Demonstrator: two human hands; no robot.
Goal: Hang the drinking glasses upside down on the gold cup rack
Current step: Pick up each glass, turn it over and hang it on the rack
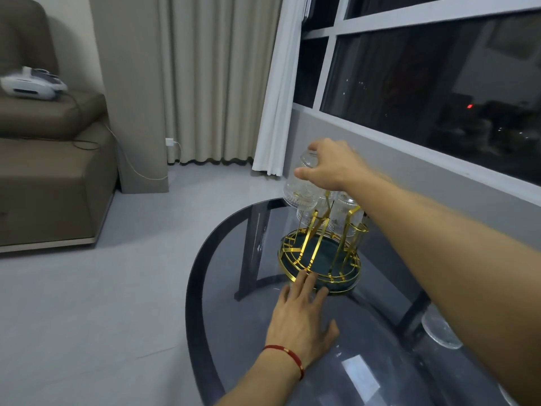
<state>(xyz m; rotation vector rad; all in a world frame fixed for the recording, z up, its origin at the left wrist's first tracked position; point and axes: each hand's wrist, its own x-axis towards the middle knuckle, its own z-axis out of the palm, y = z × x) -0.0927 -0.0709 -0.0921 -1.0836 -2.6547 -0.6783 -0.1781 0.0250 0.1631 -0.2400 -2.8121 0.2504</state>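
The right hand (332, 165) grips a patterned drinking glass (301, 183) by its base, fingers and thumb clamped around the upper end, with the glass turned mouth-down and tilted slightly, its rim just above the left-hand prongs of the gold cup rack (320, 253). The rack stands on the dark glass table (366, 361), toward the table's far curved edge, with its round green tray base ringed in gold wire. Two more glasses hang inverted on the rack: one (344, 213) on the right prong, just below the right wrist, and another (310, 213) partly hidden behind the held glass. The left hand (304, 312) lies flat on the table with its fingers spread apart and loosely extended, the fingertips touching the near rim of the rack's base; a red string bracelet (285, 357) circles the wrist. Left of the rack the tabletop runs out quickly to its dark rounded border, and beyond that lies open grey floor up to the brown sofa (49, 177). On the right the rack sits near the grey wall below the window (424, 92), leaving little room on that side. A clear glass dish (439, 329) sits at the table's right edge, well apart from the rack.
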